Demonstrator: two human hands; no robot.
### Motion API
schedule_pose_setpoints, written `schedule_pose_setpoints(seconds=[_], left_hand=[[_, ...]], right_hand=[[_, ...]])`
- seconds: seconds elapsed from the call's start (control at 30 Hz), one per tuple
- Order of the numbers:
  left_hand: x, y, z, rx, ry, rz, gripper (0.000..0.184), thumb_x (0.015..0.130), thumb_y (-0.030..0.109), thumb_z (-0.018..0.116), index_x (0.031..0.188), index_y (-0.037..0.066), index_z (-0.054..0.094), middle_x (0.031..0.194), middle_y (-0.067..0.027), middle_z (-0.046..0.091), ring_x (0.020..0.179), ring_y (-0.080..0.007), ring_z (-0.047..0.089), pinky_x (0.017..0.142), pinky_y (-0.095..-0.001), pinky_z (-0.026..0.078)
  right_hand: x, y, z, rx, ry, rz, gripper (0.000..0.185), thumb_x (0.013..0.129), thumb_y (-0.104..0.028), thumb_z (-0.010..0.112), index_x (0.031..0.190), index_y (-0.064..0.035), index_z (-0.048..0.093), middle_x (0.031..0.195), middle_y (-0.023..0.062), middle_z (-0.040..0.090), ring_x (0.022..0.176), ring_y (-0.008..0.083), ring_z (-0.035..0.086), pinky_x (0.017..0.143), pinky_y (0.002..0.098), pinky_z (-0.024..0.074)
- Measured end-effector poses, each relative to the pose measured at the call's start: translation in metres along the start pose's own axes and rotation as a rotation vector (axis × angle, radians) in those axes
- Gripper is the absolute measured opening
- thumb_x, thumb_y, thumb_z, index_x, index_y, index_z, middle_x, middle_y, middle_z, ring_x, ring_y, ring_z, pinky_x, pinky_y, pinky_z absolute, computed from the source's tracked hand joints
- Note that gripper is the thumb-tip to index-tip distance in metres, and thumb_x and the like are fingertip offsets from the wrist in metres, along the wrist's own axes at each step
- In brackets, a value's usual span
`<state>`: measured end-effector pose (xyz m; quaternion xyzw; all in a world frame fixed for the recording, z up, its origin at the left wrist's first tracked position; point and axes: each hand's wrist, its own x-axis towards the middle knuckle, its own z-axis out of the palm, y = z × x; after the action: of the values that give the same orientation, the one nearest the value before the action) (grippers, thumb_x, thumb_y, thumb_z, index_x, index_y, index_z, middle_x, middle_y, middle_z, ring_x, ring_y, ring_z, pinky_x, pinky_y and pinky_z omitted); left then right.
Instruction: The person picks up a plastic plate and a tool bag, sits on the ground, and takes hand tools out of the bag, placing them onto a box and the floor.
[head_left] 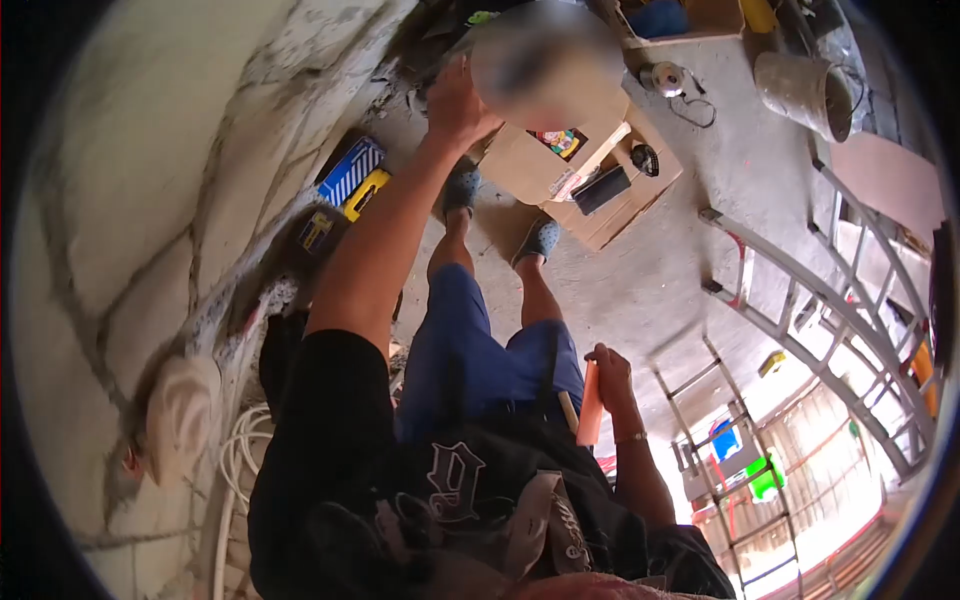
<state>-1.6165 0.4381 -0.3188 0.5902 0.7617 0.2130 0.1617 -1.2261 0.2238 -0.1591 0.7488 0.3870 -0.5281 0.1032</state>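
A: A pale lettered strap (532, 520) is lying close under the camera, over the black shirt (405, 470). What are the hands doing beyond it?

B: The right hand (614, 375) is gripping an orange piece (591, 405), long and flat, and holding it low beside the blue shorts (455, 350). Its fingers are bending against the upper end, leaving no wide gap.

A: Is it holding the wooden strip (567, 412) too?

B: I'm not managing to tell; that strip is showing just beside the orange piece.

A: And the left hand (462, 105)?

B: It's hanging well forward on an outstretched arm, meeting the edge of a blurred patch. The blur is hiding the fingertips, so I can't tell how wide the grip is standing or whether it's holding anything.

A: Which step are we seeing?

B: I'm judging it as a two-handed moment: the right is carrying the piece while the left is occupying the space ahead.

A: What is the next move calling for?

B: A secure right-hand hold, I'm thinking, and careful footing, since cardboard (525, 170) is lying right beside the clogs (540, 238).
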Motion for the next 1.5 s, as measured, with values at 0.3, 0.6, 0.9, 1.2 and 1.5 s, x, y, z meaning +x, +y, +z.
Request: schedule_pose_setpoints(seconds=[0.3, 0.6, 0.9, 1.2, 1.5], left_hand=[[0.023, -0.039, 0.157, -0.572, -0.633, -0.782, 0.047, 0.074, 0.047, 0.074, 0.092, 0.005, 0.062, 0.074, -0.0052, 0.062, 0.065, -0.0234, 0.061, 0.062, -0.0323, 0.05], [0.048, -0.045, 0.136, -1.863, 0.131, -1.395, 0.038, 0.087, 0.026, 0.064, 0.117, 0.008, 0.049, 0.108, -0.0119, 0.051, 0.096, -0.0301, 0.053, 0.088, -0.0432, 0.05], [-0.024, -0.041, 0.067, -2.21, -0.247, -1.025, 0.025, 0.093, 0.02, 0.055, 0.114, 0.007, 0.054, 0.113, -0.009, 0.059, 0.1, -0.0238, 0.057, 0.096, -0.0442, 0.043], [-0.102, 0.023, 0.065, -1.97, -0.824, -0.948, 0.042, 0.085, 0.024, 0.066, 0.123, 0.014, 0.051, 0.12, -0.0022, 0.058, 0.112, -0.0205, 0.054, 0.098, -0.0497, 0.038], [-0.085, -0.021, 0.058, -0.909, -1.094, -0.722, 0.049, 0.076, 0.041, 0.074, 0.102, 0.001, 0.065, 0.096, -0.0092, 0.067, 0.089, -0.0173, 0.061, 0.083, -0.0333, 0.048]], right_hand=[[0.002, 0.024, 0.022, 0.115, 0.039, 0.247, 0.047, 0.093, -0.042, 0.048, 0.084, -0.0009, 0.069, 0.059, 0.0013, 0.049, 0.059, 0.0089, 0.043, 0.055, 0.0291, 0.0376], [0.02, 0.001, 0.021, 0.13, -0.015, 0.199, 0.047, 0.092, -0.042, 0.049, 0.084, -0.0002, 0.068, 0.06, 0.0032, 0.053, 0.063, 0.0093, 0.048, 0.059, 0.0287, 0.041], [0.068, -0.025, 0.004, -0.003, -0.06, 0.084, 0.042, 0.092, -0.037, 0.046, 0.089, -0.0011, 0.068, 0.076, 0.0133, 0.065, 0.072, 0.0168, 0.058, 0.068, 0.0344, 0.046], [0.195, -0.174, 0.048, 0.408, -0.348, -0.257, 0.026, 0.089, -0.026, 0.058, 0.103, -0.0051, 0.063, 0.072, 0.0018, 0.056, 0.056, 0.0073, 0.048, 0.05, 0.0221, 0.0385], [0.236, -0.184, 0.069, 0.121, -0.129, -0.383, 0.029, 0.086, -0.025, 0.064, 0.098, 0.0019, 0.066, 0.076, 0.0028, 0.065, 0.07, 0.0081, 0.052, 0.062, 0.0283, 0.0451]])
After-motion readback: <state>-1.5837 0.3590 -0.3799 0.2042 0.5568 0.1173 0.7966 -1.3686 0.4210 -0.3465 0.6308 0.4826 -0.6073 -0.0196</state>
